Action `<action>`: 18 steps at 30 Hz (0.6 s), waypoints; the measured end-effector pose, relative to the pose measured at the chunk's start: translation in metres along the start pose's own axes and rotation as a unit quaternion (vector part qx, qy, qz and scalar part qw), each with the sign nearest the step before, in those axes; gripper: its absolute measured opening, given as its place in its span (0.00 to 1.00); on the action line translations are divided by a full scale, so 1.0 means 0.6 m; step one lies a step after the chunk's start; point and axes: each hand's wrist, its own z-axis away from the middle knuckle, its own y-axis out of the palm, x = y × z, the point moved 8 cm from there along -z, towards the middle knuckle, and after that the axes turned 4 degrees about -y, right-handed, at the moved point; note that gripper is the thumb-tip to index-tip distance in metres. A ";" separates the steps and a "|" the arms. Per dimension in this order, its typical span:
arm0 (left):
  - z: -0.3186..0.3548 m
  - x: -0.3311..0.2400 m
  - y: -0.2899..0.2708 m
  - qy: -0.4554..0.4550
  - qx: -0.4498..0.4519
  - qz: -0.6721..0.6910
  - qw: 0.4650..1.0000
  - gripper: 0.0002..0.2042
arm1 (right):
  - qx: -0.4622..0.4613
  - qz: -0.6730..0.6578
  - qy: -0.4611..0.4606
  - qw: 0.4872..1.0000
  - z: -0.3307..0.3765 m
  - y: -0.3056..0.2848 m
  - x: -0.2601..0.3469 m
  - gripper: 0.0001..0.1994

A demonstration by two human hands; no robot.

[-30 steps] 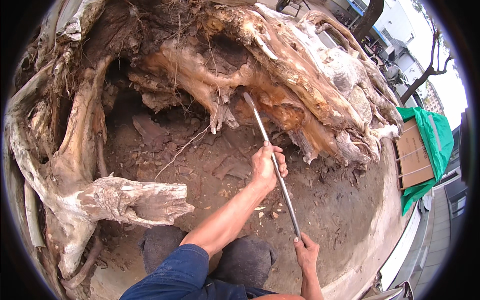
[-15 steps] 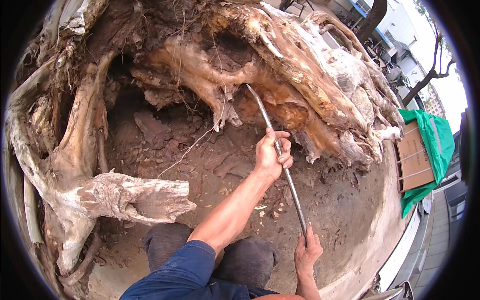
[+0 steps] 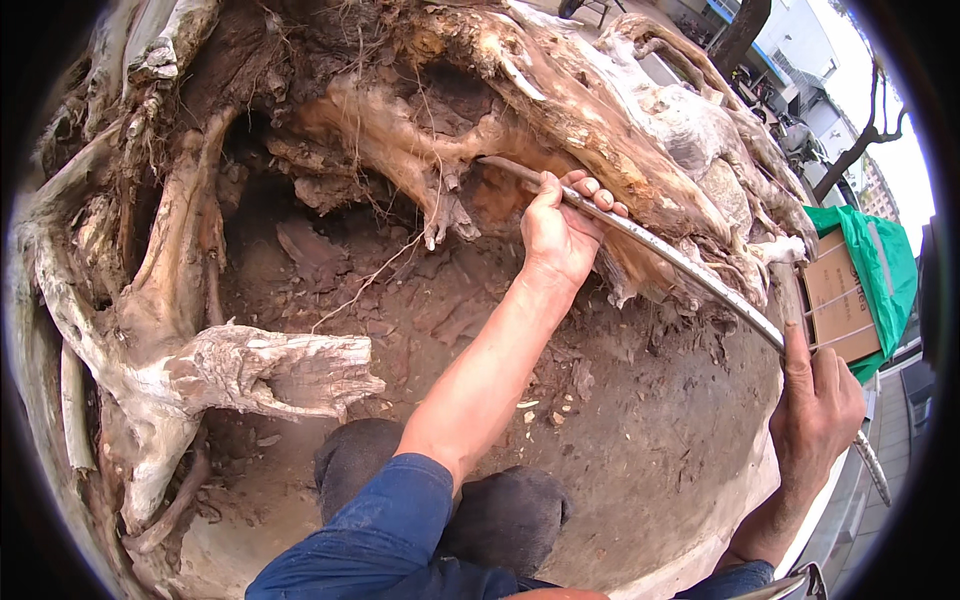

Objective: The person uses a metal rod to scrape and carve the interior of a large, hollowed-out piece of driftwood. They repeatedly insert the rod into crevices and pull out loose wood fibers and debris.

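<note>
A long grey metal pry bar (image 3: 690,268) slants across the right half of the view. Its curved tip reaches into a hollow of a big brown tree root stump (image 3: 385,135). My left hand (image 3: 562,228) is closed round the bar near that tip, palm up, close against the wood. Farther down the bar, my right hand (image 3: 815,405) grips it near the lower end, index finger laid out along it. The bar's end sticks out below the right hand. Whatever the tip touches inside the hollow is hidden.
A pale broken root stub (image 3: 275,372) juts in from the left. Bark scraps and chips lie on the bare soil (image 3: 640,440) below. My knees (image 3: 505,520) are at the bottom. At right stands a cardboard box (image 3: 840,300) under a green sheet (image 3: 885,270).
The bar has swung from steep to a flatter slant, its lower end going right and up. My right hand has moved far right and up with it; my left has shifted slightly up and right.
</note>
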 end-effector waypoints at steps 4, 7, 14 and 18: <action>0.043 -0.001 -0.052 0.027 -0.088 -0.058 0.994 0.21 | 0.053 -0.072 0.031 0.995 0.068 0.034 0.033 0.29; 0.097 0.027 -0.089 -0.003 -0.159 -0.138 0.978 0.20 | 0.090 -0.152 0.101 0.979 0.151 0.060 0.062 0.26; 0.099 0.024 -0.118 -0.049 -0.184 -0.342 0.920 0.20 | 0.099 -0.406 0.318 0.851 0.303 0.170 0.193 0.26; 0.096 -0.005 -0.151 -0.045 -0.221 -0.357 0.906 0.18 | 0.105 -0.431 0.338 0.830 0.295 0.192 0.241 0.25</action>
